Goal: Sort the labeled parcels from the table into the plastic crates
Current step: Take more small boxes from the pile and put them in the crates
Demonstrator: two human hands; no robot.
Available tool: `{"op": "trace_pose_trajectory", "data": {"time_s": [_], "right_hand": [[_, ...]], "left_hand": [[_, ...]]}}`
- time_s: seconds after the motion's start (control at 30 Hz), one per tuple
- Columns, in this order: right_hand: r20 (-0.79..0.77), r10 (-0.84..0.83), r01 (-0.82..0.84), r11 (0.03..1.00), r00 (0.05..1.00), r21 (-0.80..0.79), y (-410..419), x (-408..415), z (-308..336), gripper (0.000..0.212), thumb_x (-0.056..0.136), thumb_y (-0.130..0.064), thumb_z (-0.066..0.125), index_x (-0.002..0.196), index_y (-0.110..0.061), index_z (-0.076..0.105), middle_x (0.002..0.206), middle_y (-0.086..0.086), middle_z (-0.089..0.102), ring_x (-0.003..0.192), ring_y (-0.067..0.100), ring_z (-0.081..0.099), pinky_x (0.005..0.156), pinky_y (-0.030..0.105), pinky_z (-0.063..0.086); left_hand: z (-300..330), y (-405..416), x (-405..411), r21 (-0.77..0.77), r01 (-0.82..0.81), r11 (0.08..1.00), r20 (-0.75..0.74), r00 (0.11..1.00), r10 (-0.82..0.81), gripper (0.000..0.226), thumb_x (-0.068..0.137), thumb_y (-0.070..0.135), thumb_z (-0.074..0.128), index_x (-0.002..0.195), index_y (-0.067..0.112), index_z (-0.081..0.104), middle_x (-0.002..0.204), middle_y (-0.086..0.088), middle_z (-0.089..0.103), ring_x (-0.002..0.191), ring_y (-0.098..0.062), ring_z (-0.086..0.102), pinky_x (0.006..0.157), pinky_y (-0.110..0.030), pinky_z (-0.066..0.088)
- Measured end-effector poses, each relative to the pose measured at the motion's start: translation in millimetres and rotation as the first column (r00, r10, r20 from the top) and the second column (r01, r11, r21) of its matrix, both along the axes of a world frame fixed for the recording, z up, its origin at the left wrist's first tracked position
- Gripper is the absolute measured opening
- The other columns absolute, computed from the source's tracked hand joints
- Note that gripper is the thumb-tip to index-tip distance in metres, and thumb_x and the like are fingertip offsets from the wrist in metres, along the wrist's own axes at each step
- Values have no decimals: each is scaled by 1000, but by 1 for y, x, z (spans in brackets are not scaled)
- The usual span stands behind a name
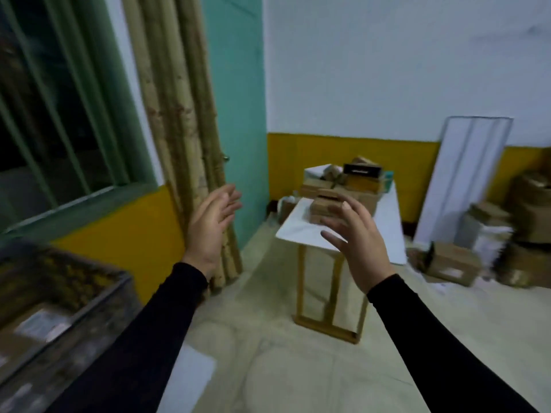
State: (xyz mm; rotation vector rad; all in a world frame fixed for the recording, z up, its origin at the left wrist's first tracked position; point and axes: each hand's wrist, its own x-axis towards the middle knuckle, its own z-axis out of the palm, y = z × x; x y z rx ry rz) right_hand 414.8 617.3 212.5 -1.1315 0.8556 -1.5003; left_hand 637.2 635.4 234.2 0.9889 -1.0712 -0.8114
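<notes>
While the whole frame is smeared with motion blur, the layout reads well enough from left to right. At the lower left edge sits one dark plastic crate [59, 311], with what looks like at least one parcel with a pale label lying inside it; I see only this one crate. Above it, in the upper left, are a green-framed window [59, 114] and a tan curtain [179, 129]. Just left of centre the left hand [210, 231] is raised with fingers straight and spread, holding nothing. Right of centre the right hand [354, 245] is likewise spread wide and holds nothing, its fingertips overlapping the table in the picture though seemingly well short of it. Behind that hand stands one white-topped table [293, 231] on a wooden frame, carrying a heap of brown cardboard parcels [337, 189]; they blur together, so I cannot count them beyond saying several, with one dark box on top. At the right edge a white panel [465, 180] leans on the wall, and a further pile of boxes [489, 248] lies on the floor.

Judging from two bare hands stretched toward the table, the step in hand is the approach for a fresh parcel. Next, the person would need to close in, grip one of the nearest parcels, read its label, and carry it to the crate.
</notes>
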Motion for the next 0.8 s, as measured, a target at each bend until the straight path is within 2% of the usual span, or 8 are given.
{"op": "trace_pose_trajectory", "data": {"time_s": [0.1, 0.2, 0.37, 0.47, 0.6, 0.8], "right_hand": [[-62, -66, 68, 997, 996, 41, -28, -81, -5, 34, 102, -31, 49, 135, -24, 52, 132, 3, 60, 110, 17, 66, 97, 39, 53], [-109, -120, 128, 990, 987, 64, -58, -149, -5, 38, 102, -34, 50, 138, -25, 51, 133, 2, 59, 113, 17, 65, 96, 37, 53], [-130, -177, 188, 980, 976, 72, -124, -230, -6, 39, 100, -39, 50, 137, -26, 51, 131, -1, 58, 112, 15, 64, 91, 32, 55], [-130, -187, 196, 978, 974, 67, -173, -263, -9, 33, 100, -38, 50, 132, -28, 53, 125, -3, 62, 111, 15, 64, 91, 32, 55], [-144, -190, 201, 977, 971, 70, -250, -302, -14, 29, 100, -38, 51, 128, -31, 55, 123, -5, 63, 110, 15, 65, 90, 32, 55], [-175, -219, 240, 965, 960, 108, -368, -370, -16, 34, 101, -34, 51, 133, -25, 55, 124, 0, 62, 110, 18, 66, 89, 32, 56]], "left_hand": [[-2, -56, -81, 6, 92, 996, -33, 995, -92, 28, 105, 23, 39, 125, 16, 57, 123, -5, 65, 114, -15, 62, 99, -30, 46], [-3, -101, -150, 6, 170, 985, -24, 985, -169, 26, 105, 24, 39, 121, 21, 59, 117, 3, 66, 109, -9, 64, 89, -21, 47], [0, -180, -241, -1, 215, 977, -35, 976, -215, 27, 106, 23, 36, 121, 19, 58, 110, 7, 67, 104, -7, 65, 93, -24, 48], [-5, -236, -281, -6, 240, 971, -45, 970, -240, 26, 106, 24, 37, 118, 23, 60, 115, 4, 67, 112, -13, 63, 100, -30, 46], [-17, -316, -322, -28, 240, 970, -93, 966, -241, 27, 106, 23, 36, 117, 23, 61, 115, 2, 68, 111, -16, 64, 99, -31, 47], [-23, -450, -388, 25, 246, 969, -132, 962, -241, 29, 105, 24, 38, 122, 16, 61, 118, -5, 68, 112, -21, 63, 103, -38, 46]]}}
